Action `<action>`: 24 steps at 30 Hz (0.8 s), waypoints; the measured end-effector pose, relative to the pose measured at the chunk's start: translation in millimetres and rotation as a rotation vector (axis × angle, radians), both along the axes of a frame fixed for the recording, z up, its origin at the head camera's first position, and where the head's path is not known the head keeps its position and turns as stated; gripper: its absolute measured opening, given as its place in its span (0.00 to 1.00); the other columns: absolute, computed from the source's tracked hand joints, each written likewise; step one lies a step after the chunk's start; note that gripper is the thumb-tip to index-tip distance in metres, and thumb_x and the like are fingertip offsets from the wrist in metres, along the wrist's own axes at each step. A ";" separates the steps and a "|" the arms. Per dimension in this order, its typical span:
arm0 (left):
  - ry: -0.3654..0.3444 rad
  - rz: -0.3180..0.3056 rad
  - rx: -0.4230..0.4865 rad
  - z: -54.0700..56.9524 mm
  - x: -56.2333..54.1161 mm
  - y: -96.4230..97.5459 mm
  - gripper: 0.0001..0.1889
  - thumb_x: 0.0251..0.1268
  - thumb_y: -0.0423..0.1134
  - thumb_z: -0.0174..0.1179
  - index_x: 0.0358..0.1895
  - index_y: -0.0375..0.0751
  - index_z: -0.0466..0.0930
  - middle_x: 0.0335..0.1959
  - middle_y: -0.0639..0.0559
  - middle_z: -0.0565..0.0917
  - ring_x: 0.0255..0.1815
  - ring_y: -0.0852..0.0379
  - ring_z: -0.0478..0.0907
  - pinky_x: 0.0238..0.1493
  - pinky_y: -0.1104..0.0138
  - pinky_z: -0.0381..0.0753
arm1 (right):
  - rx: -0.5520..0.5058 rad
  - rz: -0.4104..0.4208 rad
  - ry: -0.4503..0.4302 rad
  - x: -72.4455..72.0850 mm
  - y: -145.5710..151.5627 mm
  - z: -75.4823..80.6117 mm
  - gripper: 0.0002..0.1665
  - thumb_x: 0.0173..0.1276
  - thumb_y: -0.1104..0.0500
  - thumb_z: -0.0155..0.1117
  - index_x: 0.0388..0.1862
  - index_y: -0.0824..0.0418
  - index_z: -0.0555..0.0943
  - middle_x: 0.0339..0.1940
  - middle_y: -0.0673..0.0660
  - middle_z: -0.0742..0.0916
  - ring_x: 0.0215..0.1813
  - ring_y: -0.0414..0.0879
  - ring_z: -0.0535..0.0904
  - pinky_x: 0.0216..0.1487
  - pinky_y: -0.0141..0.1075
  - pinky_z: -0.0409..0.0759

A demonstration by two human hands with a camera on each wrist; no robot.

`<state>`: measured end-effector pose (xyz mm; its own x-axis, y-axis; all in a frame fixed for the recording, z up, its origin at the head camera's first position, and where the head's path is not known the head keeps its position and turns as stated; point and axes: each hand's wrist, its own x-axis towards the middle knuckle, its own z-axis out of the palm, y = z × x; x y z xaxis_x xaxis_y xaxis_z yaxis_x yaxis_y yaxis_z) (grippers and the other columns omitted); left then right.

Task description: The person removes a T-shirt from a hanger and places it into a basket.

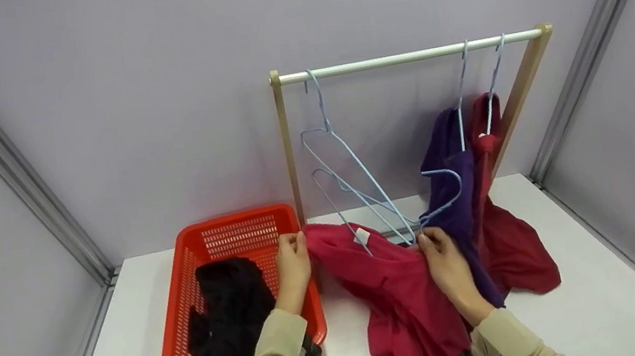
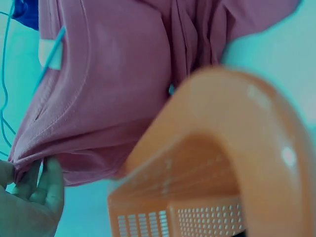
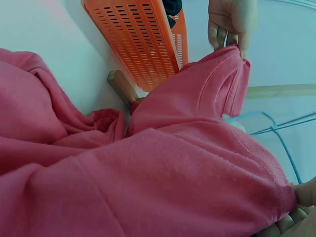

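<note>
A red shirt hangs stretched between both hands, its white neck label facing up. My left hand pinches the shirt at one end of its neckline, beside the basket; the left wrist view shows the cloth bunched between thumb and fingers. My right hand pinches the neckline's other end, as the right wrist view also shows. A loose light blue hanger has its hook right above the right fingertips, pointing right. One arm of this hanger dips into the neck opening near the label.
An orange-red basket with black clothing stands at left. Behind the shirt is a rack with a metal rod. A bare blue hanger hangs at its left; purple and dark red garments hang at its right.
</note>
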<state>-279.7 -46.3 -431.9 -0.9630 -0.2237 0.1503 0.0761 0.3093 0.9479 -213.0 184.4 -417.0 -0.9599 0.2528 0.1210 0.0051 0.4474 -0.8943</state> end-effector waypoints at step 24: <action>-0.087 -0.289 0.271 -1.1 43.7 56.0 0.16 0.76 0.42 0.42 0.50 0.29 0.67 0.45 0.33 0.79 0.40 0.54 0.75 0.41 0.64 0.76 | -0.059 -0.006 0.127 -30.7 -36.6 16.7 0.09 0.75 0.63 0.44 0.44 0.69 0.71 0.32 0.62 0.82 0.32 0.42 0.74 0.36 0.32 0.67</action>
<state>-236.0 9.7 -433.0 -0.9986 0.0378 0.0381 0.0391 0.0254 0.9989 -243.7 147.9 -400.3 -0.9363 0.2684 0.2267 -0.1079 0.3942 -0.9126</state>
